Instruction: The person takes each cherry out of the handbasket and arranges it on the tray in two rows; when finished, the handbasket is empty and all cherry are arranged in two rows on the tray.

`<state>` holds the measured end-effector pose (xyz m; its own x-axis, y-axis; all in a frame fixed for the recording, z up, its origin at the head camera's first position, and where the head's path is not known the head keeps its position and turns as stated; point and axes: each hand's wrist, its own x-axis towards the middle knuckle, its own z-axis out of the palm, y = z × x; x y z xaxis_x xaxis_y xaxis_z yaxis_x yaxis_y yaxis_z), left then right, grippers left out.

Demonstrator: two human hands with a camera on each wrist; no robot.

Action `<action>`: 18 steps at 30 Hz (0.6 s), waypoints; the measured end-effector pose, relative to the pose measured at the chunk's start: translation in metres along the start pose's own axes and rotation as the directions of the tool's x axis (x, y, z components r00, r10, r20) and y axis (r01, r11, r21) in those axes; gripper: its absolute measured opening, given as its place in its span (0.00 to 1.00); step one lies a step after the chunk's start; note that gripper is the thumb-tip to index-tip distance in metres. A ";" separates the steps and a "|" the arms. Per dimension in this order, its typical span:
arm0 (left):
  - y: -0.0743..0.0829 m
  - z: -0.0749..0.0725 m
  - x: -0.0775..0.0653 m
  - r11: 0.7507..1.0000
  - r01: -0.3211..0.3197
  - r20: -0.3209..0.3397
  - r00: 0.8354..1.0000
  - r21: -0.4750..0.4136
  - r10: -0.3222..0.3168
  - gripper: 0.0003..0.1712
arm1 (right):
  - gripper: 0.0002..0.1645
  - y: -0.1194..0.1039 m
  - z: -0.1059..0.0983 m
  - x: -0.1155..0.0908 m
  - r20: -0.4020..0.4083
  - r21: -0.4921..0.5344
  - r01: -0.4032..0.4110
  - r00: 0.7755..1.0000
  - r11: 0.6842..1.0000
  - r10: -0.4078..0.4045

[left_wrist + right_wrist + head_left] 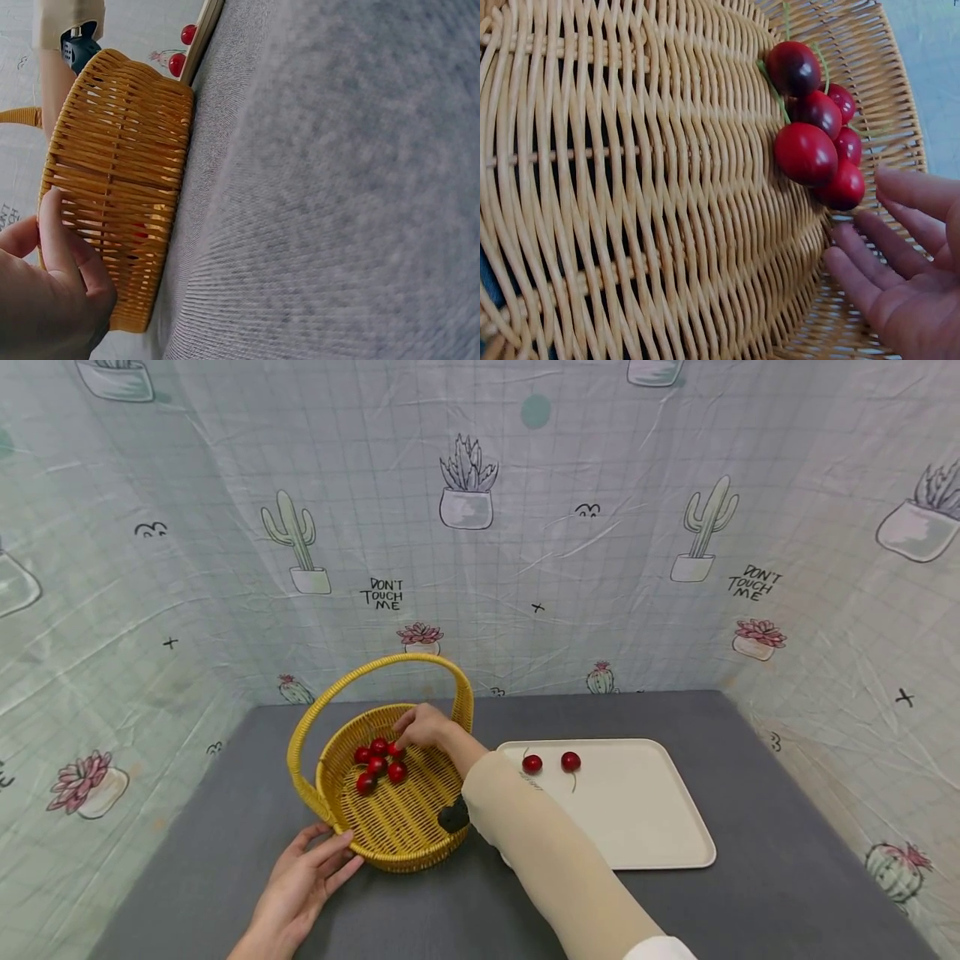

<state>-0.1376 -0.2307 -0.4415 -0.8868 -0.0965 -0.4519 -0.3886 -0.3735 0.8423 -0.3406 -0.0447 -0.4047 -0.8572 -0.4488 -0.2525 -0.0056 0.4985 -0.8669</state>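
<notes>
A yellow wicker basket (pixel 397 818) with a tall arched handle holds several dark red cherries (pixel 807 153), bunched at one side of its floor. Over the rim reaches my right hand (pixel 423 727); in the right wrist view that hand (pixel 915 262) has its fingers spread just beside the cherries, with nothing held. My left hand (pixel 303 877) grips the near left rim of the basket, its fingers against the woven wall (pixel 112 172) in the left wrist view. Two more cherries (pixel 571 762) with stems lie on a cream tray (pixel 637 818).
The tray sits right of the basket, partly hidden by my right sleeve (pixel 540 843). A dark wrist device (pixel 453 816) overhangs the basket. Grey cloth (pixel 750 893) covers the table, and a cactus-printed curtain (pixel 540 552) stands behind and at both sides.
</notes>
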 end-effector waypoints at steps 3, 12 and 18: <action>0.000 0.000 0.000 1.000 -0.001 0.002 1.000 -0.002 0.001 0.20 | 0.19 0.000 0.004 0.002 0.006 -0.076 0.007 1.000 0.997 -0.007; 0.001 -0.001 -0.001 1.000 -0.008 0.000 1.000 0.005 0.008 0.22 | 0.17 -0.001 0.015 0.009 -0.029 -0.191 0.030 0.999 0.981 -0.037; 0.000 -0.001 0.000 1.000 -0.008 0.003 1.000 0.001 0.008 0.24 | 0.15 0.000 0.019 0.012 -0.064 -0.320 0.038 0.996 0.947 -0.062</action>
<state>-0.1375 -0.2315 -0.4422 -0.8909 -0.0965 -0.4439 -0.3815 -0.3716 0.8464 -0.3411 -0.0643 -0.4159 -0.8863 -0.4307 -0.1704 -0.2029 0.6918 -0.6930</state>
